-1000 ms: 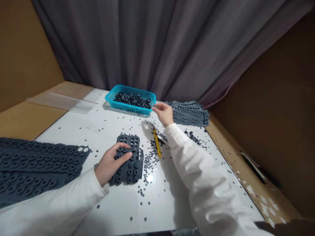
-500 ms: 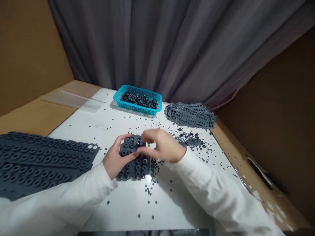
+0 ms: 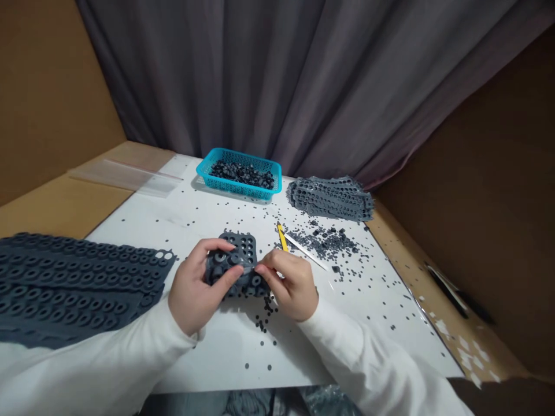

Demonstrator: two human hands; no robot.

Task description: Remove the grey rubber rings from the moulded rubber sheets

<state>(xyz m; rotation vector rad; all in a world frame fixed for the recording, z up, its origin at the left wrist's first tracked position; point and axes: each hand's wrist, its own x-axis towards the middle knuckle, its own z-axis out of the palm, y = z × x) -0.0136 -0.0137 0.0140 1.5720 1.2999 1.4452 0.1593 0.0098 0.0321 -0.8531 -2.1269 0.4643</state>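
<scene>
Grips a dark grey, rubbery-looking sheet of raised rings and round holes [image 3: 247,259] in the left hand [image 3: 193,292], with the thumb across the face and the fingers wrapped over the far left side. Pinches at the sheet's right edge with the thumb and fingertips of the right hand [image 3: 288,286]; cannot tell, for the curled fingers, about any loose bit between them.

Looks partway done with this sheet: shows open holes just beyond the left fingertips, seemingly worked already, and rings nearer both thumbs, apparently left to do. Lies between the two hands, bent and tilted, matt and flexible by the look of it; too covered to tell folded from layered.

Leads outward, just past the right hand, to a slim yellow tool [image 3: 282,238] and a thin whitish strip [image 3: 307,252], then to a scatter of small dark discs and chunks [image 3: 327,242] on the white tabletop [image 3: 217,361]. Suggests much finished already, from the stack of holed grey sheets [image 3: 332,199] beyond the right hand and the heap of loose black pieces [image 3: 243,173] in a turquoise plastic mesh basket [image 3: 236,188], well beyond both hands. Leaves plenty, to judge by the broad dark grey ringed sheets [image 3: 87,277] left of the left hand.
</scene>
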